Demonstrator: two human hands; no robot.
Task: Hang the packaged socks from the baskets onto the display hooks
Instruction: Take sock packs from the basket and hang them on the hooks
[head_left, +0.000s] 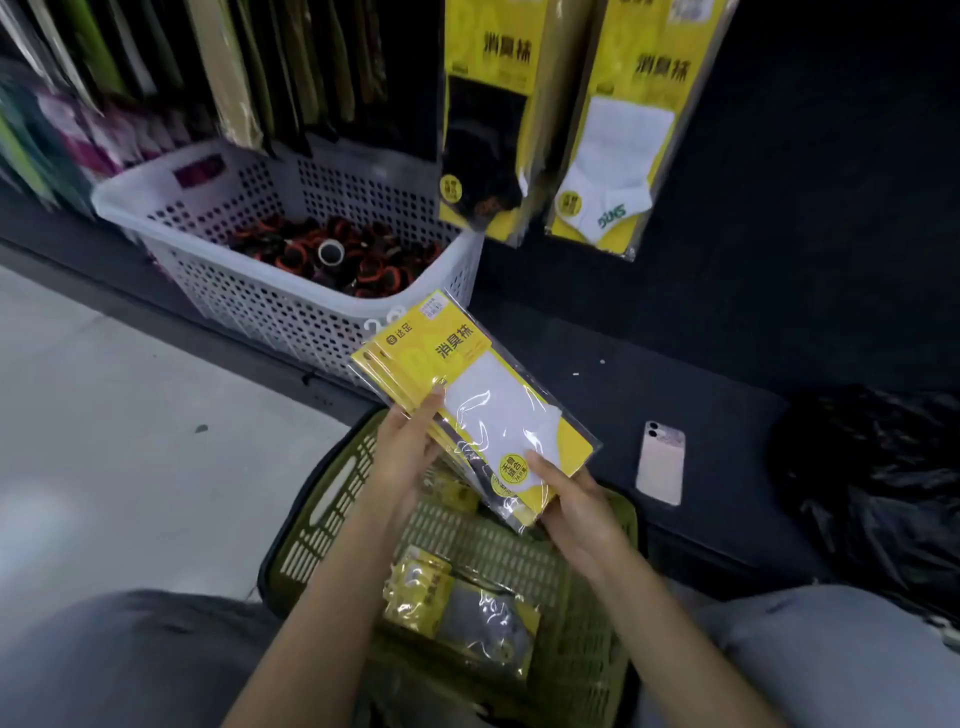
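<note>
Looking down, a person holds a fanned stack of yellow sock packs (483, 405) in both hands above a green basket (332, 499) by their knees. The left hand (410, 441) curls around the stack's left edge. The right hand (576, 499) pinches the near corner, thumb on top, probably squaring the packs so the white hanger tabs (383, 321) at the far end line up. Spare packs (457, 608) lie in the basket. Matching hanging packs (623, 130) fill the display beyond.

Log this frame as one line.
stage: packs in hand, not yet hung | left hand: grips sock packs | right hand: holds their lower end | green basket: more packs inside
</note>
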